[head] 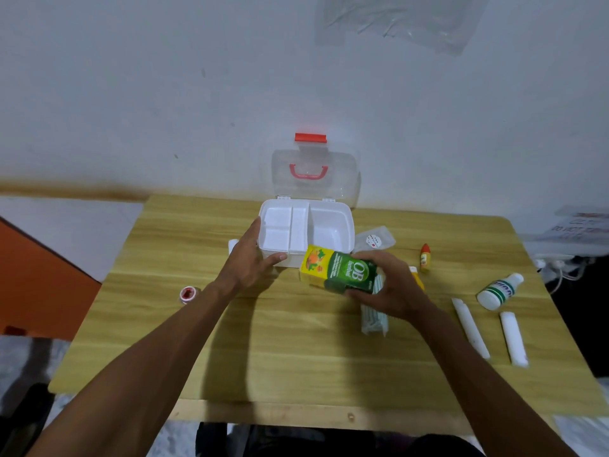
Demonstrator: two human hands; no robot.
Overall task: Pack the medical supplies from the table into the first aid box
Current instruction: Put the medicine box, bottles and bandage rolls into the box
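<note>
Your right hand (385, 285) is clamped around the green-and-yellow carton (339, 273) — just short of the open white box (333, 225) — while your left hand (253, 258) lies spread against its front-left corner.

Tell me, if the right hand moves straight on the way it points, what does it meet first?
Probably the first aid box: the right hand holds the green carton toward its near wall, though height is unclear.
</note>
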